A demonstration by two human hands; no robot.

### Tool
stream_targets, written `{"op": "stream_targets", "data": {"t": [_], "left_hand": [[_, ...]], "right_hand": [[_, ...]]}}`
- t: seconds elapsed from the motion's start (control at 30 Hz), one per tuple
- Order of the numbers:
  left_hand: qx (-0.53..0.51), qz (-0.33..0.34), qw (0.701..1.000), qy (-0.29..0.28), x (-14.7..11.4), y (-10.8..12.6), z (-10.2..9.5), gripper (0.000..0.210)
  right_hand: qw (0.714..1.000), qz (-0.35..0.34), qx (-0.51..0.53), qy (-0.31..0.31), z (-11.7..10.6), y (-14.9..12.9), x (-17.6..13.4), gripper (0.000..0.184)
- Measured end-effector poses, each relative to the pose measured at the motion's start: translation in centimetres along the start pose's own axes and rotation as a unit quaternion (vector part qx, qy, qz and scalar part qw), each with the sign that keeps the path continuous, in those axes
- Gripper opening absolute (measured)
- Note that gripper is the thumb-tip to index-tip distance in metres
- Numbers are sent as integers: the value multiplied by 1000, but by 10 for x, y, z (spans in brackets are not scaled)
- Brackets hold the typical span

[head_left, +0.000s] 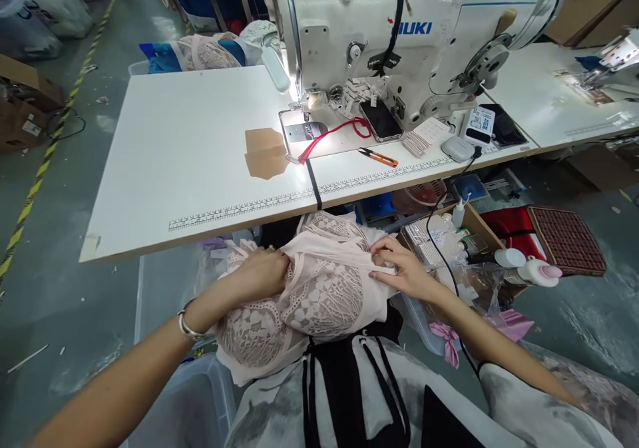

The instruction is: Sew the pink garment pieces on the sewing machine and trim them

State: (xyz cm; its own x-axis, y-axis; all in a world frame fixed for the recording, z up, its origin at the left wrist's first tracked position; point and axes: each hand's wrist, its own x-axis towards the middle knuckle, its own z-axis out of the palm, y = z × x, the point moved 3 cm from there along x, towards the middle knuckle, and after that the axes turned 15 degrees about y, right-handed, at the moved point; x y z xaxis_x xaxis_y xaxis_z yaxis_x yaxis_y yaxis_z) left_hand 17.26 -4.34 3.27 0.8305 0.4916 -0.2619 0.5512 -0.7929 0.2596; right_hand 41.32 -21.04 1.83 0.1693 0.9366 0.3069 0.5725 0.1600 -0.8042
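Grey-and-white clothing (277, 418) is bordering pale-pink lace bras (324, 305); below white worktop's (160, 148) edge, your left hand (264, 271) is clutching, right hand (402, 269) pinching, opposite sides.

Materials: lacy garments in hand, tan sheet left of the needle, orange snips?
Lacy garments: soft, matte fabric, patterned openwork beside smooth panels; fibre unclear.
Tan sheet: probably paper or thin card; flat, brown, angular-edged.
Orange snips: handle likely plastic, given bright colour; dark end possibly metal, too small to tell.
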Motion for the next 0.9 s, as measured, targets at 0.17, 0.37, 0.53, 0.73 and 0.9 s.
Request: {"op": "stream_targets", "data": {"t": [0.17,0.37,0.53,0.73,0.9], "left_hand": [[-43,22,998,51,1,-7,18,28],[-95,21,993,60,-15,-13,18,40],[-104,-31,955,276,-33,-11,-3,36],[-130,-17,967,220,-71,-1,5,45],[-55,47,974,217,-87,14,38,32]], "right_hand": [[993,92,33,-63,-16,-15,-14,36],[973,126,37,-190,-59,-37,-8,27],[987,39,-100,-122,-74,-44,6,28],[985,-72,-111,-108,-13,-18,21,54],[965,-91,-130,-210,-6,-38,16,28]]}}
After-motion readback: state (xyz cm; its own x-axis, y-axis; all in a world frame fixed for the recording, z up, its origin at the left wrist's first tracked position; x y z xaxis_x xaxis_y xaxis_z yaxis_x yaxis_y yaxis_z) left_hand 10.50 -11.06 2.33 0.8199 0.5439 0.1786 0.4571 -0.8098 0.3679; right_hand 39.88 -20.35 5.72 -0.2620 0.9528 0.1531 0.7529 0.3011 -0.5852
